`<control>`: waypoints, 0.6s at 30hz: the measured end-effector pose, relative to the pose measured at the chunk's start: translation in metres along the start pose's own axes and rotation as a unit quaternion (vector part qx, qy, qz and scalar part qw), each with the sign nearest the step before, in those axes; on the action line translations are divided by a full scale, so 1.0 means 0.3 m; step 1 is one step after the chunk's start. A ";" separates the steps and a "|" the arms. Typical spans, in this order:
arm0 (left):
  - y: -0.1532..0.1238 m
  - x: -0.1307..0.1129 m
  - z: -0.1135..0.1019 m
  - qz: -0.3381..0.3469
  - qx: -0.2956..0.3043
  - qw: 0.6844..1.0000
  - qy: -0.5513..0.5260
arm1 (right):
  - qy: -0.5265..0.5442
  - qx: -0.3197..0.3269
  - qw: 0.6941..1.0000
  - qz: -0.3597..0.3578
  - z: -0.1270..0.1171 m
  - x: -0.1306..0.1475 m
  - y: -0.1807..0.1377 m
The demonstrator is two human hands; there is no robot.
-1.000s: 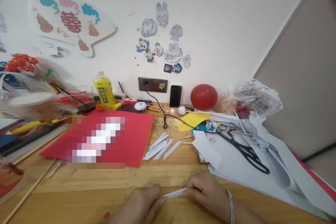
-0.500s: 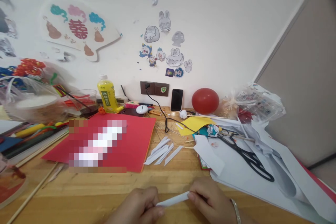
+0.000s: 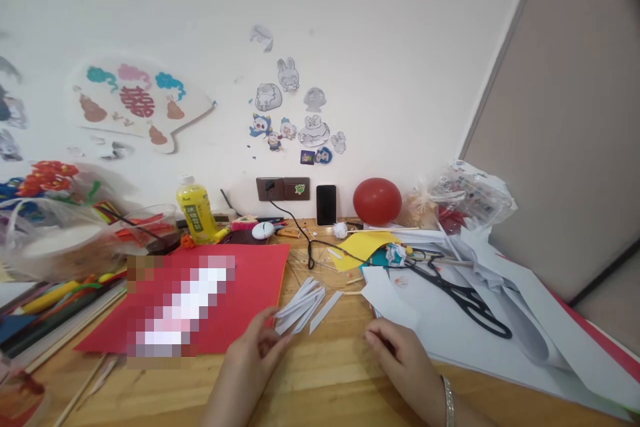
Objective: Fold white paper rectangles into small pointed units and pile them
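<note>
My left hand (image 3: 253, 357) reaches forward to a small pile of folded white paper strips (image 3: 303, 301) on the wooden table (image 3: 330, 373). Its fingertips are pinched on the near end of one strip at the pile's edge, just right of the red paper sheet (image 3: 250, 280). My right hand (image 3: 403, 357), with a bracelet on the wrist, rests on the table to the right. Its fingers are loosely extended and hold nothing. It lies close to the edge of a stack of white paper sheets (image 3: 450, 333).
Black scissors (image 3: 463, 297) lie on the white sheets at the right. A yellow bottle (image 3: 195, 210), a phone (image 3: 326, 204), a red balloon (image 3: 377, 201) and a charging cable (image 3: 310, 247) stand by the wall. Craft supplies and sticks (image 3: 60, 300) crowd the left side.
Both hands held one white strip between them near the table's front edge. My left hand has now carried it forward to the pile, and my right hand has let go. The camera tilted up.
</note>
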State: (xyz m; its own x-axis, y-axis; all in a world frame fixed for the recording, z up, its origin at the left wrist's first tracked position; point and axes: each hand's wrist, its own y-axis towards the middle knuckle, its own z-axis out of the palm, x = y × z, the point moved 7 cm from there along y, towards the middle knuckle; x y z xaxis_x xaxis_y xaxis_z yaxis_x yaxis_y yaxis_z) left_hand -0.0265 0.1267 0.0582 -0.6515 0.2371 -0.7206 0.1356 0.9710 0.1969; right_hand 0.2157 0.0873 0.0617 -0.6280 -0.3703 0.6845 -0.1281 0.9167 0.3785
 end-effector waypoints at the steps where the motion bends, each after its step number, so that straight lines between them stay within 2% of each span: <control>1: 0.001 0.002 0.002 0.009 -0.001 1.000 -0.001 | -0.011 -0.014 1.000 -0.003 -0.012 -0.002 0.002; 3: -0.008 -0.001 0.002 0.045 -0.009 0.999 0.021 | -0.052 -0.050 0.997 -0.017 -0.042 -0.002 0.008; 5: -0.028 -0.022 0.003 0.122 -0.017 0.989 0.084 | -0.122 -0.085 0.988 -0.041 -0.071 0.001 0.017; 8: -0.059 -0.049 0.019 0.234 -0.022 0.952 0.198 | -0.248 -0.115 0.960 -0.059 -0.092 -0.007 0.029; 10: -0.066 -0.050 0.030 0.264 -0.024 0.934 0.239 | -0.307 -0.106 0.945 -0.039 -0.087 -0.029 0.038; 13: -0.069 -0.044 0.049 0.291 -0.006 0.925 0.243 | -0.339 -0.066 0.938 -0.013 -0.059 -0.060 0.044; 16: -0.075 -0.039 0.071 0.325 0.019 0.917 0.229 | -0.348 -0.059 0.935 -0.031 -0.038 -0.068 0.042; 18: -0.082 -0.038 0.076 0.357 0.010 0.907 0.225 | -0.343 -0.074 0.935 -0.052 -0.035 -0.072 0.040</control>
State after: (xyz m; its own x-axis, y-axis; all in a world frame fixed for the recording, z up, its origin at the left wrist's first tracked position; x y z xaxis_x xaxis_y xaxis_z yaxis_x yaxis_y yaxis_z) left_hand -0.0053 0.1007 0.0464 -0.6308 0.7728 -0.0695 0.6526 0.5769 0.4913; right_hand 0.2359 0.1046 0.0581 -0.9691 -0.2262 0.0987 -0.1395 0.8320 0.5370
